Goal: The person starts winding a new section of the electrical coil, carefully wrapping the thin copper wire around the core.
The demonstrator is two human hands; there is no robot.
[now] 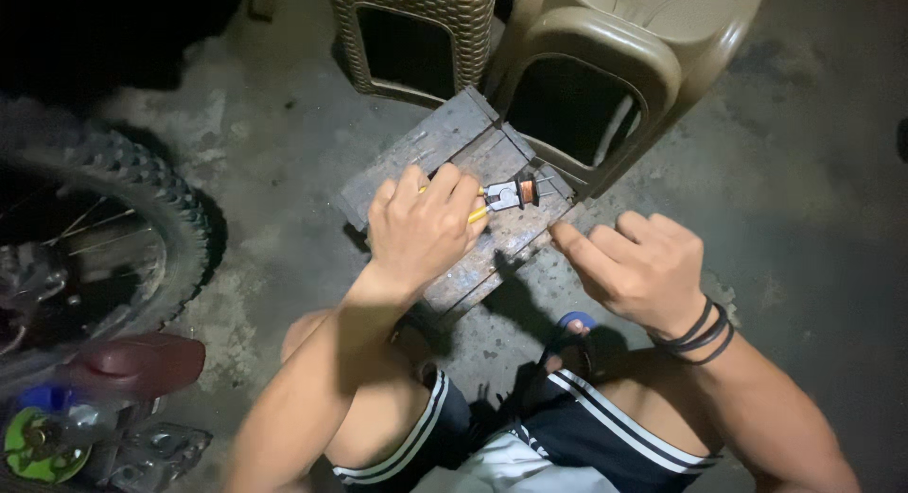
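Observation:
My left hand [421, 226] is closed around the yellow handles of a pair of pliers [501, 198], whose jaws grip a small copper-coloured coil [526, 186]. The pliers and coil rest over a worn wooden block [445, 138] on the concrete floor. My right hand [636, 266] hovers just right of the block, fingers loosely curled, index finger touching the block's near right edge and holding nothing. Dark bands circle my right wrist.
Two tan plastic stools [605, 67] stand behind the block. A knobby motorcycle tyre [142, 219] and a red seat part [132, 365] sit at the left. My knees and a blue sandal [572, 327] are below the block.

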